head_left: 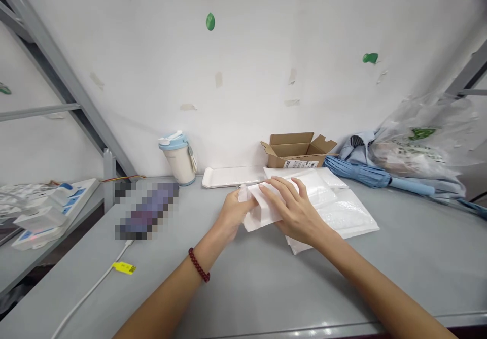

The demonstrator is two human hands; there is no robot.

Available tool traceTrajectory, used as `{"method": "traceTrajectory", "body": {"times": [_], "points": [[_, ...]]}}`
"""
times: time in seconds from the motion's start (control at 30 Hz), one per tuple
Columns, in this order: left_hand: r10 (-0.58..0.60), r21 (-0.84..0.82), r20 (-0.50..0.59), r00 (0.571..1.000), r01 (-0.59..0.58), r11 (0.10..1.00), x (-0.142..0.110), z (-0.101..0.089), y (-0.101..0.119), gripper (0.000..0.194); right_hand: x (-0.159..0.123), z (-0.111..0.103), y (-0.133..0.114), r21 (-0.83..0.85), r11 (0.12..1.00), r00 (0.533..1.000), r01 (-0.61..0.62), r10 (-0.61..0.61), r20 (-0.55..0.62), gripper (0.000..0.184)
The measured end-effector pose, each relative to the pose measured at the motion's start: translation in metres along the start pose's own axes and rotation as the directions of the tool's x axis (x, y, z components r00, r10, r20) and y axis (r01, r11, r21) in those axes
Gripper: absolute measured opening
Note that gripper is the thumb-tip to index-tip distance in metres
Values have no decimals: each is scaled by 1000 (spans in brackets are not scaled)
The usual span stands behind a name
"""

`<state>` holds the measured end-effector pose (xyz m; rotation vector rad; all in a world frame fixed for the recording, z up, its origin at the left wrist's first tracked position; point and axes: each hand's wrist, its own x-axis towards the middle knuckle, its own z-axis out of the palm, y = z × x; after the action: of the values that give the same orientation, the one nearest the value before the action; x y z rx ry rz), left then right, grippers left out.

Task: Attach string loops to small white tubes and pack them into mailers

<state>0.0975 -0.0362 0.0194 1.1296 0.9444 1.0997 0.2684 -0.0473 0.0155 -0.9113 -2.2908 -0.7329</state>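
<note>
A white padded envelope (262,216), with one end bent or folded, is between my hands above the grey table. My left hand (233,213), with a dark red bead bracelet on its wrist, closes on the left end, thumb pressed inward against it. From the right, my right hand (291,204) lies over the envelope, fingers across its top and thumb hidden beneath. More white padded envelopes (348,217) lie in a loose pile right beside and behind my right hand. Whether anything is inside the held envelope is hidden.
Along the wall stand a blue-lidded cup (177,161) and an open cardboard box (292,151), with a flat white strip-like box (232,176) between. A blue umbrella (361,173) and plastic bag (422,141) lie right. A blurred-out phone-like object (150,211) trails a white cable (93,288).
</note>
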Motion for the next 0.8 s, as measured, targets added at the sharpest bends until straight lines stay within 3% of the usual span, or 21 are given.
{"method": "traceTrajectory", "body": {"times": [0.13,0.37,0.67,0.8], "points": [[-60,-47,143,988,67,997,-1,-4,4,35,0,3,3,-7,1000,1000,-23,23,9,54],[-93,95,-7,996,94,991,-5,5,-3,25,-1,5,-1,31,999,999,17,-18,37,51],[-76,19,-128,989,79,997,-1,4,-9,19,0,7,-6,3,1000,998,30,-30,55,48],[-74,-14,-102,992,73,997,0,2,-9,24,-1,9,-2,-34,999,1000,-8,9,20,50]]}}
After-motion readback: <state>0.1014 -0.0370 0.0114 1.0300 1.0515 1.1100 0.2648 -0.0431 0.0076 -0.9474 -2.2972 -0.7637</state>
